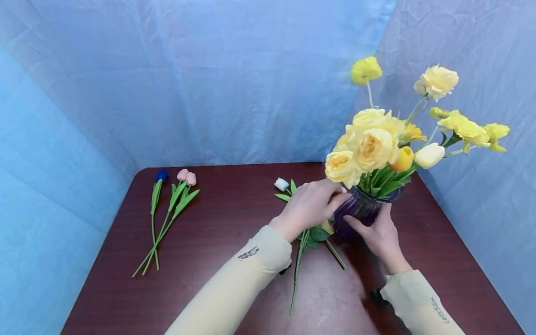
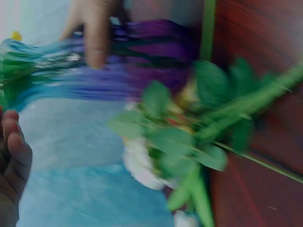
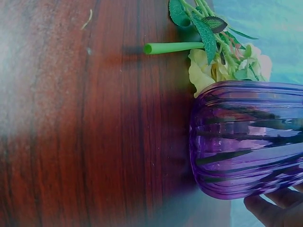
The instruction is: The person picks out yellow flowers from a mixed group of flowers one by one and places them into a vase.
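Observation:
A ribbed purple glass vase (image 1: pixel 361 209) stands at the right of the table, filled with yellow roses (image 1: pixel 372 144), a yellow tulip (image 1: pixel 403 158), a white tulip (image 1: pixel 429 155) and other yellow blooms. My right hand (image 1: pixel 380 232) grips the vase's near right side, thumb toward its front; the right wrist view shows fingertips (image 3: pixel 265 208) against the glass. Close to the rim on the left is my left hand (image 1: pixel 311 204), its fingers loosely bent. In the blurred left wrist view, that hand (image 2: pixel 14 161) appears apart from the vase, with nothing visible in it.
Left of the vase lie loose stems (image 1: pixel 298 270) with green leaves and a white tulip (image 1: pixel 281 184), partly hidden under my left arm. At the table's left lie a blue tulip (image 1: pixel 161 175) and pink tulips (image 1: pixel 186 177). Blue cloth (image 1: pixel 251 83) hangs around the table.

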A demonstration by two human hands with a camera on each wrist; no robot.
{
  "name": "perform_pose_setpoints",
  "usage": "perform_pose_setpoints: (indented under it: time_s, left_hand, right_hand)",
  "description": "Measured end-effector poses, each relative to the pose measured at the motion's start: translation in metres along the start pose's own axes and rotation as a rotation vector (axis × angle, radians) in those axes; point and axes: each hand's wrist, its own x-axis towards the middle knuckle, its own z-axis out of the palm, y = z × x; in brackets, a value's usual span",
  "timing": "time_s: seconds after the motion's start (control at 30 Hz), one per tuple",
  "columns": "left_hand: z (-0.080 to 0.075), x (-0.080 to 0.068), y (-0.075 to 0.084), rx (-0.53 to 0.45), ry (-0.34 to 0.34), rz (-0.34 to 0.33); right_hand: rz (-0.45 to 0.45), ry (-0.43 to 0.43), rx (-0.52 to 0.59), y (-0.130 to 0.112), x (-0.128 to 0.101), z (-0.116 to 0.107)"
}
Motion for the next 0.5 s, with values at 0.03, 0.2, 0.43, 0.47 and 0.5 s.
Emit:
perform_pose_setpoints:
  time_s: [0.03,0.2,0.43,0.47,0.5]
  left_hand:
    - [0.003,-0.006,-0.005,0.004,-0.024,-0.031]
    - [0.026,-0.036,-0.027,0.100,-0.180,-0.272]
    - [0.054,-0.074,-0.049,0.235,-0.323,-0.488]
    - [0.057,-0.079,-0.051,0.240,-0.335,-0.503]
    - [0.061,-0.084,-0.053,0.246,-0.349,-0.517]
  right_hand:
    - [0.003,-0.003,0.002,0.000,0.000,0.000]
    - [0.009,-0.001,0.002,-0.002,-0.002,-0.001]
    - [0.030,-0.019,0.001,-0.006,-0.002,-0.002]
    - [0.033,-0.021,0.002,-0.006,-0.003,-0.002]
    - [0.035,-0.023,0.003,-0.007,-0.003,-0.002]
